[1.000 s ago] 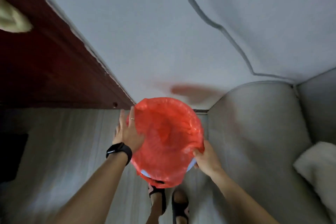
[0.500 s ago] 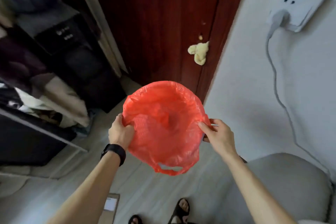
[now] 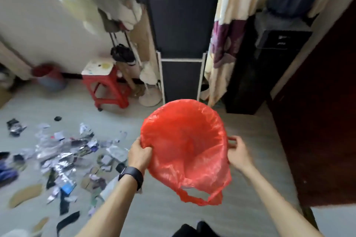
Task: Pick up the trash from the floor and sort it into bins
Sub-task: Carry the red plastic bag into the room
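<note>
Both forearms are bare, with no sleeve in view up to the bottom edge of the picture. The left hand (image 3: 139, 155) has a black wristband (image 3: 131, 176) just behind it, below the fingers (image 3: 147, 149); the band is wide and matt, with a dark rounded module on its outer side. The right hand (image 3: 238, 155) and its wrist wear nothing. Well below the fingers, at the bottom edge, a dark rounded shape (image 3: 194, 230) shows, probably footwear, but it is blurred.
</note>
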Available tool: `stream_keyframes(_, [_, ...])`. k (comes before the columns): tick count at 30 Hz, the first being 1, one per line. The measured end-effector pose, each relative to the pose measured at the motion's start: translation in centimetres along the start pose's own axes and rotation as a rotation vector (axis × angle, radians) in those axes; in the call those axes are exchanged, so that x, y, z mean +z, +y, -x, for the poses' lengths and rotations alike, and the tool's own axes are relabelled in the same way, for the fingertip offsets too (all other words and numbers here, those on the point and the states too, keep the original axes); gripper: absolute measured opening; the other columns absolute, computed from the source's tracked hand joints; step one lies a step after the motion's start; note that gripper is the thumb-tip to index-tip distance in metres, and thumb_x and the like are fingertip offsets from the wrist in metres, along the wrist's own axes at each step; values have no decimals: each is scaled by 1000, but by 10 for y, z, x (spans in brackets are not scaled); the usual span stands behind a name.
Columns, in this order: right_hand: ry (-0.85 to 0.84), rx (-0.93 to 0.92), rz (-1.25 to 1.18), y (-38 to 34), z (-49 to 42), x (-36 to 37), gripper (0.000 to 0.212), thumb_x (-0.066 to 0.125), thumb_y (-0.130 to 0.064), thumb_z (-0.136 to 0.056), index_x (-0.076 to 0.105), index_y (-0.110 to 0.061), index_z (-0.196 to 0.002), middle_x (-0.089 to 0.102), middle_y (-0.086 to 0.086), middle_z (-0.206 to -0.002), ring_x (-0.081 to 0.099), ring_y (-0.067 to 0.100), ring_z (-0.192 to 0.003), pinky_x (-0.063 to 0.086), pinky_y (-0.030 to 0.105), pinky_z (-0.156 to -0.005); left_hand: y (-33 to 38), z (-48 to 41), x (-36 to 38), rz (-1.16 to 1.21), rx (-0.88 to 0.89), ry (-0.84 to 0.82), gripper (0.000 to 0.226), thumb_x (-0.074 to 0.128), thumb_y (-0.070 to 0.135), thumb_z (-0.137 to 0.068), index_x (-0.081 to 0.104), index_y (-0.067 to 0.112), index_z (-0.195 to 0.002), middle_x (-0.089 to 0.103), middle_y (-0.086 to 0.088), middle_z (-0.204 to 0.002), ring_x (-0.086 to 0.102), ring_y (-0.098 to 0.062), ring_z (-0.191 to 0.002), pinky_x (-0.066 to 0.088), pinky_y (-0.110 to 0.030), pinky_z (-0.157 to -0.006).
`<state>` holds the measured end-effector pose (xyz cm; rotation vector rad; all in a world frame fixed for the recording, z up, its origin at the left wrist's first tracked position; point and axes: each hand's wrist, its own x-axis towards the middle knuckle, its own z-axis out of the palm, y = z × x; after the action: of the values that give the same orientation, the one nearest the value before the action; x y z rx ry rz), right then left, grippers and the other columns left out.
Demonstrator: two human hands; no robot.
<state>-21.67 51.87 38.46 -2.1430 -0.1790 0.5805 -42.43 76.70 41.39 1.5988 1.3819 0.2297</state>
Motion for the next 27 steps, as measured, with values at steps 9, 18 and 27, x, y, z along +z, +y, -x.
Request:
stream_keyframes(9, [-141,-297,-16,-145,126,246,60,58,-41,-97,37,-22,-150,48,4,-149,47,22,-135,37,42,-114,-130,-24,-213,110,-222,273,27,46,20,-69,58,31,-91,67,0,-86,60,-32,-91,52,-41,-86])
stream_keyframes(18, [-454,-192,22,-200,167,405,33,61,-29,-96,50,-25,-127,63,1,-121,60,27,-115,44,36,-100,-205,-64,-340,221,-431,505,21,58,16,-78,62,26,-96,67,-6,-91,59,-35,-87,52,-40,-83])
stream_keyframes(27, [-618,-542,152,-294,185,528,70,54,-51,-97,29,-20,-154,39,0,-155,36,17,-143,29,38,-118,-238,-120,-446,436,-575,790,39,54,17,-77,59,24,-115,67,-10,-100,61,-37,-89,55,-44,-84])
